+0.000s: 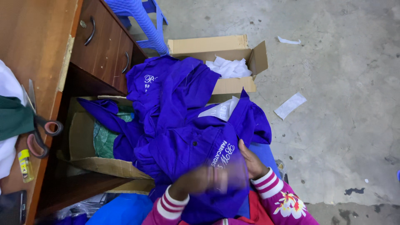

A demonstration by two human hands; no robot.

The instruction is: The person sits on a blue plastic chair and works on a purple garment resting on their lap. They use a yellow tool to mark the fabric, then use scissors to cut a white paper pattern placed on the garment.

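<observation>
left hand [204, 179] – blurred, on purple garment [187, 141] | right hand [250, 160] – beneath it

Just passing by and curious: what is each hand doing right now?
Left hand: blurred over the purple garment; whether it grips cannot be told.
Right hand: on the same garment, partly hidden; grip cannot be told.
</observation>
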